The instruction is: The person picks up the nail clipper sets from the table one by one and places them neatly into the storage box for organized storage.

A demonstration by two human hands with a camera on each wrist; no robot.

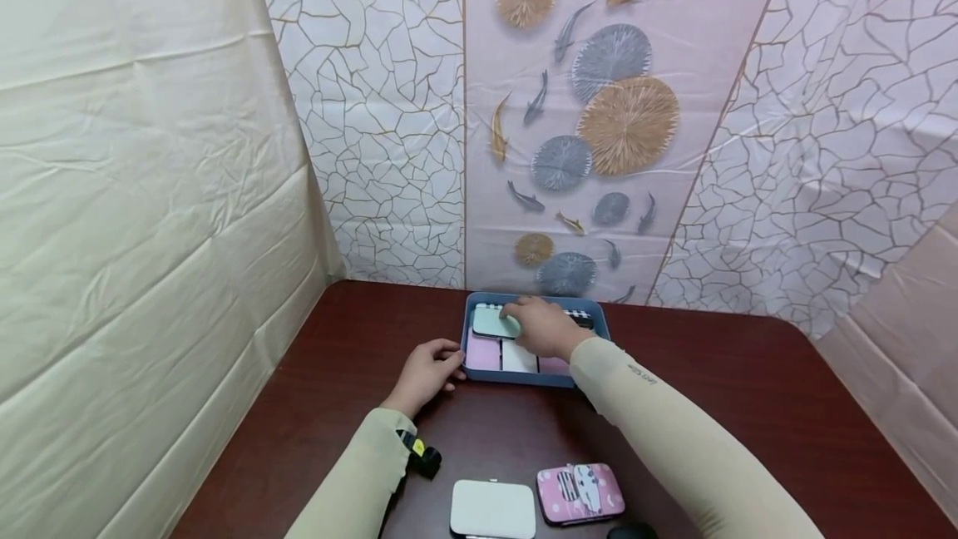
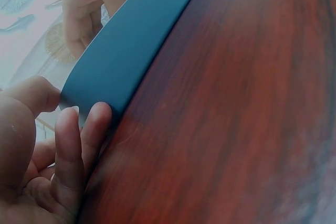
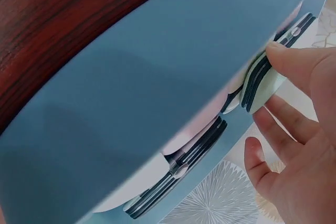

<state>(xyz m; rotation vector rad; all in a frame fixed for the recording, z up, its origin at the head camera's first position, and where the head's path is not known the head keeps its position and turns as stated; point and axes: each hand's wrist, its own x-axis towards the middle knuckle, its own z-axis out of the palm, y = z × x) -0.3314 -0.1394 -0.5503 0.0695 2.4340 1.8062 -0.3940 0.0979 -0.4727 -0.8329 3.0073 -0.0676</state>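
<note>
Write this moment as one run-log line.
right hand: pinches mint case | left hand: touches blue tray, left end | table: white case, patterned pink case

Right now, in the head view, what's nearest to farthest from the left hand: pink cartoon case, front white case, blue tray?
1. Blue tray: touching the left hand.
2. Front white case: toward the wearer, slightly right.
3. Pink cartoon case: farther right.
</note>
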